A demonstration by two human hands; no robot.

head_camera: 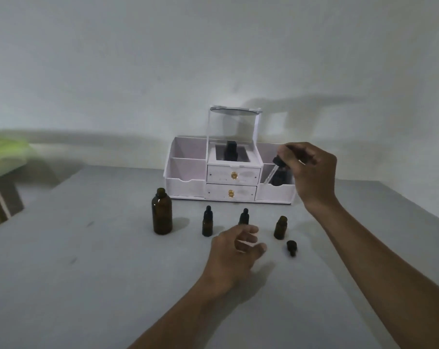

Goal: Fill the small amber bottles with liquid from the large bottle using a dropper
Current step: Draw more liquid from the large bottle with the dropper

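The large amber bottle (162, 211) stands uncapped on the grey table (87, 273). To its right stand three small amber bottles: one with a black dropper cap (207, 222), a capped one (243, 217) partly hidden behind my left hand, and an uncapped one (280, 227). A loose black cap (291, 247) lies beside the uncapped bottle. My right hand (311, 172) pinches the black bulb of a glass dropper (272, 172), held tilted in the air in front of the organizer. My left hand (234, 253) hovers over the table with loosely curled fingers, holding nothing.
A white organizer (229, 177) with two drawers, side compartments and a clear lid stands at the back against the wall; dark bottles sit in its middle and right compartments. A green object (4, 157) lies on a low stand at the far left.
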